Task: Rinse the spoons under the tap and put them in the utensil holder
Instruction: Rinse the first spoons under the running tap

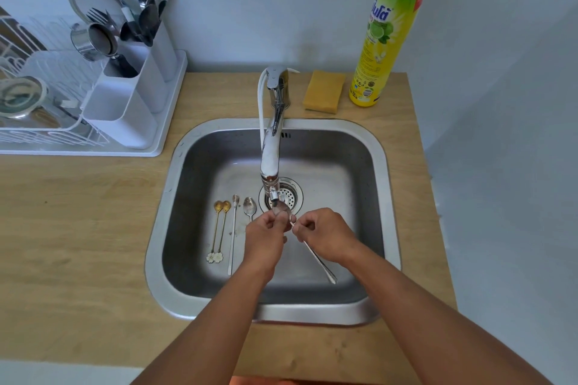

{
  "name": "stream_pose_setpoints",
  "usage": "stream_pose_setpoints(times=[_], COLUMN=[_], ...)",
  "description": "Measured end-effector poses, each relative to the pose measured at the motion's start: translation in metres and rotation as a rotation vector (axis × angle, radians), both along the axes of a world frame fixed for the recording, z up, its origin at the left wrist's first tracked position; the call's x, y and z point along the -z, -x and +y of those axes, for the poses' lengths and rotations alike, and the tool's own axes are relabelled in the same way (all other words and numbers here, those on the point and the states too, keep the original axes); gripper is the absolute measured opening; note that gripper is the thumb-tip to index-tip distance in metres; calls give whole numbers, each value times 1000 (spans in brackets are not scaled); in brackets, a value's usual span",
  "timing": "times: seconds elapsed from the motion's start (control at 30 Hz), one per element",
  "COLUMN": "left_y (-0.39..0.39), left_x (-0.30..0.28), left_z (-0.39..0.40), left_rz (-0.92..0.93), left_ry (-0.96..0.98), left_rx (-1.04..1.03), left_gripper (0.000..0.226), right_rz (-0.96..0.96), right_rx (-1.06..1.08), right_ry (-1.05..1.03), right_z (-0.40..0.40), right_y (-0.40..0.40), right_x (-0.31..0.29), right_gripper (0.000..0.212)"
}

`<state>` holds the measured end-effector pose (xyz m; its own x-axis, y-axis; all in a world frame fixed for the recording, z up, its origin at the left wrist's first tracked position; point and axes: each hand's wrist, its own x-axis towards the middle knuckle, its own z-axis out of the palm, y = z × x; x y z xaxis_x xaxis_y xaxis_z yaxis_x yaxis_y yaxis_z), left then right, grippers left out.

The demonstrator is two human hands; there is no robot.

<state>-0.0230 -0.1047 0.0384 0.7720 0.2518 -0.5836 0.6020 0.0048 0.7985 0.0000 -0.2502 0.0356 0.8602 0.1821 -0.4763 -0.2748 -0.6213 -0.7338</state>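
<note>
A steel spoon (319,261) is held under the tap (271,147) spout, over the drain of the steel sink (380,184). My right hand (327,234) grips its handle near the bowl. My left hand (266,233) pinches the spoon's bowl with its fingers. On the sink floor to the left lie two gold heart-shaped spoons (219,230), a long thin spoon (233,234) and a small steel spoon (249,207). The white utensil holder (131,97) stands on the drying rack at the back left, with forks and spoons in its rear compartments.
A white dish rack (47,131) with a strainer, a metal cup and a lid fills the left counter. A yellow sponge (323,91) and a tall dish-soap bottle (386,34) stand behind the sink. The wooden counter (78,212) surrounds the sink.
</note>
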Motion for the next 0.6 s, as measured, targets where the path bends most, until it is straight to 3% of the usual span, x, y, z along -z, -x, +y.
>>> stream_pose_setpoints(times=[0.1,0.27,0.47,0.6], left_y=[-2,-16,-23,-14], left_x=[1,-3,-4,3], left_z=[2,0,2,13], left_rz=[32,82,38,23], left_ry=[1,-16,38,-53], left_rx=[-26,-100,-185,-60], left_gripper=[16,41,25,10], right_rz=[-3,-17,-10,51], right_rx=[-14,-5,69,204], right_ry=[30,27,-10,-11], right_z=[0,2,4,1], right_y=[7,5,6,5], right_x=[2,2,10,20], right_gripper=[21,18,22,15])
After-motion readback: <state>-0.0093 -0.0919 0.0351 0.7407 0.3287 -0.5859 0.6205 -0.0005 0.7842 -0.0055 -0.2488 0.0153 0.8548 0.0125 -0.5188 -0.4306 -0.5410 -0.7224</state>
